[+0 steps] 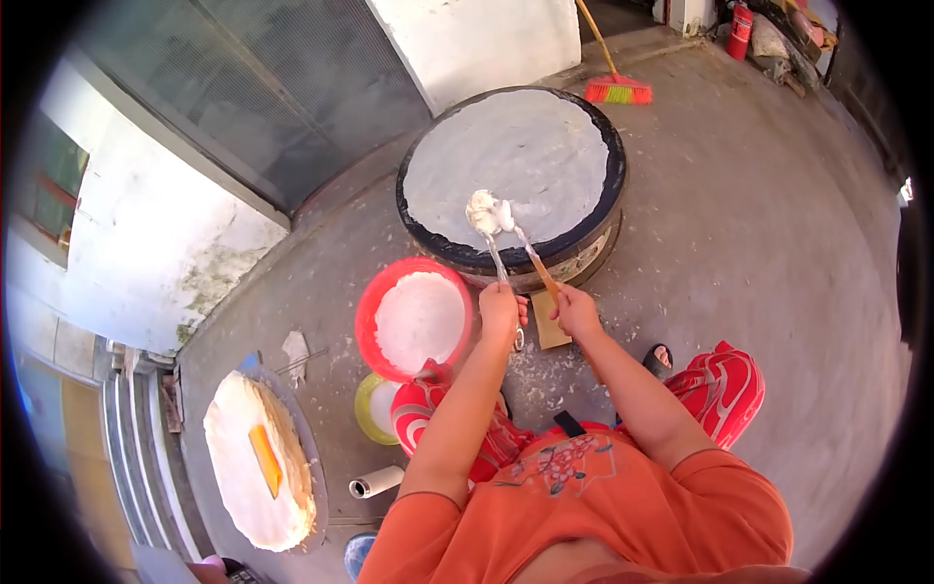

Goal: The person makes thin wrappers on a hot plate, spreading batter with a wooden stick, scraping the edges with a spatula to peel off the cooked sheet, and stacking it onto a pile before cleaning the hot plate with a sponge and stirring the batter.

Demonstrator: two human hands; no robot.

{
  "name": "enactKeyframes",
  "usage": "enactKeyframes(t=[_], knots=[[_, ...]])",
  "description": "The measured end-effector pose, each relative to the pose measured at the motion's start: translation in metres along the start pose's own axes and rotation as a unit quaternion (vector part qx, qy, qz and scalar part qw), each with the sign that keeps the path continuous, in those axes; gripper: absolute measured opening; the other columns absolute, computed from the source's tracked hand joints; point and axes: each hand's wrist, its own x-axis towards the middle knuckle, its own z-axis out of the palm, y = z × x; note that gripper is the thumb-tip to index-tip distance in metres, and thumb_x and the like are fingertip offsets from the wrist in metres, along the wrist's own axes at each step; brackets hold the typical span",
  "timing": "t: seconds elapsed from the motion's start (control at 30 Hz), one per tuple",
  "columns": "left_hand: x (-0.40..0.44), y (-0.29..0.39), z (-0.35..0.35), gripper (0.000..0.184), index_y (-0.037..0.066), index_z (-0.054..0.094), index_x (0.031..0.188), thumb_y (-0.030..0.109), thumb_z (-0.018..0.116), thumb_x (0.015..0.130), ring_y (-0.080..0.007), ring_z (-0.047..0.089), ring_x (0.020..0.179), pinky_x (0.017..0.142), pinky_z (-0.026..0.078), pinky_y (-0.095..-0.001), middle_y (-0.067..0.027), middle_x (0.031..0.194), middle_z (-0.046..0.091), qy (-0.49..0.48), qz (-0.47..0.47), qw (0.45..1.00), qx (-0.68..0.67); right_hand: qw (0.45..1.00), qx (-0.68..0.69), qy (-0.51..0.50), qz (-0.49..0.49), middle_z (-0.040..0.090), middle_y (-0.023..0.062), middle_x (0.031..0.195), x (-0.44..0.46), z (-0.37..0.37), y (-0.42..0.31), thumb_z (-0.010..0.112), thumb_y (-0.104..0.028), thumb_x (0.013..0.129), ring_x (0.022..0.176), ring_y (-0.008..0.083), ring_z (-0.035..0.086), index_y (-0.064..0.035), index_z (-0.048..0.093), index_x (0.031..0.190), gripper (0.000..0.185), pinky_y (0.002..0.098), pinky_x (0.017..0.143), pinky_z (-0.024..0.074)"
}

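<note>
Two containers stand on the floor (pixel 749 263), one small yellow-green bowl (pixel 361 409) and, beyond it, one red basin (pixel 366 326), each holding white material (pixel 421 316). The left hand (pixel 499 310) has fingers closed around one pale-handled utensil (pixel 497 258), the right hand (pixel 574 313) around one wooden-handled utensil (pixel 543 277). Both paste-covered heads sit over the near part of one round griddle (pixel 615 170) bearing a pale layer (pixel 516 146); one broom (pixel 619 91) stands past it.

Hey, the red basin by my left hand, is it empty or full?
Not empty: in the red basin, a white mass spreads within the red rim. Its depth is hidden, so I cannot tell how full.
</note>
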Motion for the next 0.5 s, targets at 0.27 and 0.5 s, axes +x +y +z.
enactKeyframes(t=[0.27, 0.5], knots=[[-0.020, 0.035, -0.059, 0.035, -0.010, 0.038, 0.117, 0.011, 0.035, 0.090, -0.0110, 0.044, 0.051, 0.042, 0.040, -0.0218, -0.0058, 0.071, 0.046, -0.328, -0.249, 0.616, -0.672, 0.989, 0.140, 0.008, -0.046, 0.053, 0.0026, 0.062, 0.013, -0.056, -0.066, 0.046, -0.015, 0.088, 0.048, 0.0062, 0.049, -0.0135, 0.053, 0.118, 0.031, 0.0227, 0.044, 0.0412], [-0.053, 0.081, -0.123, 0.038, -0.010, 0.035, 0.122, 0.009, 0.036, 0.089, -0.0097, 0.042, 0.050, 0.041, 0.037, -0.0213, -0.0051, 0.070, 0.043, -0.385, -0.133, 0.634, -0.658, 0.925, -0.295, -0.173, -0.165, 0.062, 0.0129, 0.087, -0.019, -0.015, -0.024, 0.047, -0.024, 0.086, 0.073, 0.0331, 0.058, -0.0165, 0.058, 0.108, 0.026, 0.0391, 0.066, 0.0457]])
